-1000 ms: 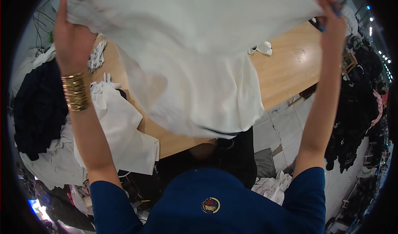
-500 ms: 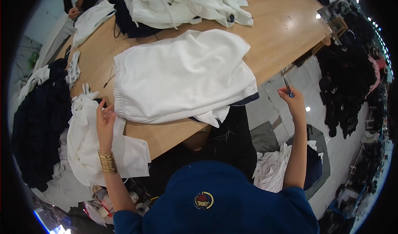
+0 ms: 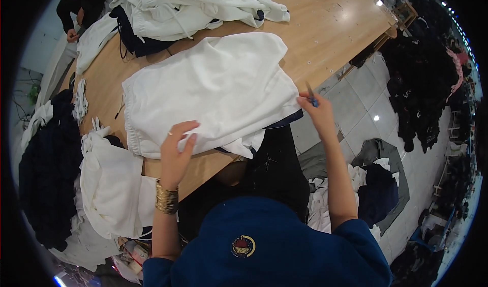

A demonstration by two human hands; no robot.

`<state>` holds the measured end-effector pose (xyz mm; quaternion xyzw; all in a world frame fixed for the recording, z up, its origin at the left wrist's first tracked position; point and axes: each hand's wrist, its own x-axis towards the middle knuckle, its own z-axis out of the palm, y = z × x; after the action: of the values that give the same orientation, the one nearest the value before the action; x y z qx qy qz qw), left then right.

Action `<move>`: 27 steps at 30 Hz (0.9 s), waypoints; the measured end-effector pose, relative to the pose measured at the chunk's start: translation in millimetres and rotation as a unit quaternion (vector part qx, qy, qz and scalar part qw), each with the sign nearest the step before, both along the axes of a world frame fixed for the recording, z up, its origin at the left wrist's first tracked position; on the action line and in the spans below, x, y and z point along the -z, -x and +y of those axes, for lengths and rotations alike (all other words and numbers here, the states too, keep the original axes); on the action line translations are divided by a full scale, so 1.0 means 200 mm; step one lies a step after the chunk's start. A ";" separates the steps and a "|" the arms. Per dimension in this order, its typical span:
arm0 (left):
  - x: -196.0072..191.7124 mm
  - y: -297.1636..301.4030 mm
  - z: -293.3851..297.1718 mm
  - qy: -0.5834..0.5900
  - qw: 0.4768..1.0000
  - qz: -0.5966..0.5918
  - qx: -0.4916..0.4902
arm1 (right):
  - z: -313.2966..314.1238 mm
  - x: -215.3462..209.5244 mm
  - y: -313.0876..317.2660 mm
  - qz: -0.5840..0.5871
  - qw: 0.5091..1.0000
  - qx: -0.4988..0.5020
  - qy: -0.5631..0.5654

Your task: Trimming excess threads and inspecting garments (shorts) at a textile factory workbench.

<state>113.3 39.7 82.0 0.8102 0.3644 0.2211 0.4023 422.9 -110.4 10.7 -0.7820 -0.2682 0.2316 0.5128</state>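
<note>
Table: a long wooden table (image 3: 335,27) runs from the upper right down to the lower left, its near edge facing the person.
White garment: a white garment (image 3: 208,91) lies spread flat in the middle of the table, its lower right part hanging over the near edge.
Far pile: a heap of white clothes (image 3: 193,2) with a dark piece (image 3: 134,40) under it sits along the far edge.
Left stack: folded white cloth (image 3: 109,185) hangs off the table's near left corner, beside a dark heap (image 3: 48,170) further left.
Floor: grey tiles to the right of the table hold a clump of grey, white and dark clothes (image 3: 373,185); black clothing (image 3: 427,78) hangs along the right side.
Other person: a hand (image 3: 72,34) of someone else shows at the table's far left corner.
Left hand: the left hand (image 3: 177,152) comes up from below, gold bangles (image 3: 166,199) on the wrist, palm down on the garment's near hem. Fingers are loosely curled and pressing on the cloth; whether they pinch it, I cannot tell.
Right hand: the right hand (image 3: 316,111) is raised beyond the near edge, at the garment's right corner. Its fingers are closed around a small tool (image 3: 311,95) with a blue grip, tip pointing up.
</note>
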 end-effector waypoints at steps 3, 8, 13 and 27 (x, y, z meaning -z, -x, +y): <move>0.00 -0.12 -0.05 0.163 0.984 -0.066 0.009 | 0.16 -0.04 0.27 -0.120 0.987 -0.036 -0.098; 0.03 -0.22 -0.03 0.397 0.890 -0.221 -0.037 | 0.20 -0.22 0.71 -0.251 0.879 -0.399 -0.075; 0.16 -0.12 0.02 0.418 0.895 -0.148 -0.052 | 0.13 -0.20 0.59 -0.160 0.922 -0.345 -0.069; 0.17 -0.08 -0.03 0.411 0.892 -0.169 -0.080 | 0.15 -0.26 0.40 -0.029 0.990 -0.120 -0.071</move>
<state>130.0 32.9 48.3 0.4907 0.4133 0.2163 0.7360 342.0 -79.7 61.7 -0.7121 -0.3907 0.2490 0.5275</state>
